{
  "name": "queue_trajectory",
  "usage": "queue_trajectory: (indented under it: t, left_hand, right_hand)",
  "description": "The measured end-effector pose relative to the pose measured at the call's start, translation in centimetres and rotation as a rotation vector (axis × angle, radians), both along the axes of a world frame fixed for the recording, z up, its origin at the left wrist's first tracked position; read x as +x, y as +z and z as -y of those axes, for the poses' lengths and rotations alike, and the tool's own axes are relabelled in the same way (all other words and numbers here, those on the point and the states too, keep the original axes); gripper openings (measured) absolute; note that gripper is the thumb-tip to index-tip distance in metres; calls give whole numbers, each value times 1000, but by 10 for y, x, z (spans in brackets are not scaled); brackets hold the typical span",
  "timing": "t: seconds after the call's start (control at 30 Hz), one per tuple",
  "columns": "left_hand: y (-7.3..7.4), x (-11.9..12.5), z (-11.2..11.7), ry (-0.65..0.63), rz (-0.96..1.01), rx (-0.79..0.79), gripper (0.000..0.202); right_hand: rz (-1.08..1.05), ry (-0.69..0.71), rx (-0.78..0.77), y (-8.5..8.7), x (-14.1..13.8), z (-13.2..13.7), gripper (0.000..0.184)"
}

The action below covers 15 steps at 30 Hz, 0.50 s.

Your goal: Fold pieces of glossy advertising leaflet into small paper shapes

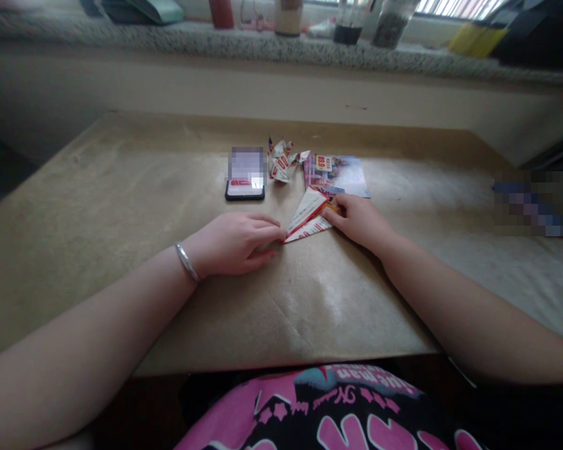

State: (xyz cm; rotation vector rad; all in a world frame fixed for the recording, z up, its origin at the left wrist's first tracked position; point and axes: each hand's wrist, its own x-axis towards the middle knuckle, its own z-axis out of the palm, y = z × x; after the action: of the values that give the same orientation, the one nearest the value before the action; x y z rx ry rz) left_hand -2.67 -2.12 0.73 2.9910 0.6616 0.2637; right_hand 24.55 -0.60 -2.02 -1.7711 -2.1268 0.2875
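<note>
- Folded flyer (307, 215) lies flat on the worktop (122, 206), a narrow wedge (red and white print).
- Its long axis runs diagonally, with the sharp tip pointing near-left and the wide end far-right.
- It sits between the 2 hands, touching both.
- Left hand (234, 242) lies palm down and flat, fingers together, fingertips pressing the tip.
- Right hand (361, 222) rests on the wide end with bent fingers; I cannot tell whether it pinches the paper.
- Just behind lie 1 flat leaflet (344, 178), 1 crumpled scrap (281, 162) and 1 phone (244, 187).
</note>
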Motion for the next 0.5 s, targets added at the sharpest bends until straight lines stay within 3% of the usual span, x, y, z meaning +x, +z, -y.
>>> queue_trajectory:
  t: [0.13,0.3,0.5]
  left_hand:
    - [-1,-1,-3,-31,34,-33,25]
    - [1,3,-1,-87,-23,39,25]
    - [1,3,1,-52,-25,29,23]
  right_hand:
    - [-1,2,3,0,0,0,28]
    - [-8,3,-2,0,0,0,27]
    - [6,3,2,1,0,0,28]
